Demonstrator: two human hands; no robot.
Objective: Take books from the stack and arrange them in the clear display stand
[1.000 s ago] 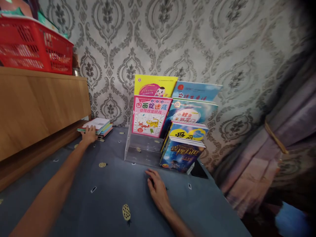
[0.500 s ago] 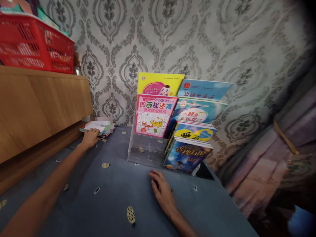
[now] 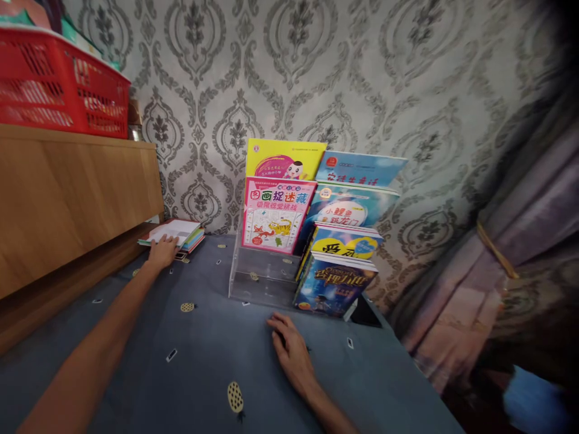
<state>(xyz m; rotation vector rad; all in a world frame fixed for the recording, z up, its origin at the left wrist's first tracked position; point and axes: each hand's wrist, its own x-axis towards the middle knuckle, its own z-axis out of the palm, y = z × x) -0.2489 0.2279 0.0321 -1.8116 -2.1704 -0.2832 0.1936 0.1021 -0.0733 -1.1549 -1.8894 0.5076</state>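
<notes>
At the far left, my left hand (image 3: 163,252) reaches to a small stack of books (image 3: 194,240) by the wall. Its fingers lie over the near edge of the white-topped book (image 3: 174,229) uppermost in the stack; the undersides of the fingers are hidden. My right hand (image 3: 292,351) rests on the dark patterned cloth, loosely bent with thumb apart and nothing in it. Just beyond it stands a clear tiered book rack (image 3: 265,286). The rack holds a yellow book (image 3: 284,158), a pink picture book (image 3: 278,211) and several blue books (image 3: 337,283).
A wooden cabinet (image 3: 76,199) runs along the left side, with a red plastic basket (image 3: 58,84) on top. Patterned wallpaper (image 3: 199,120) closes off the back. A tied curtain (image 3: 470,283) hangs at the right. A dark flat object (image 3: 367,314) lies beside the rack.
The whole view has shifted slightly. My left hand stays on the stack, and its fingers lie over the top book. My right hand keeps its place before the rack.
</notes>
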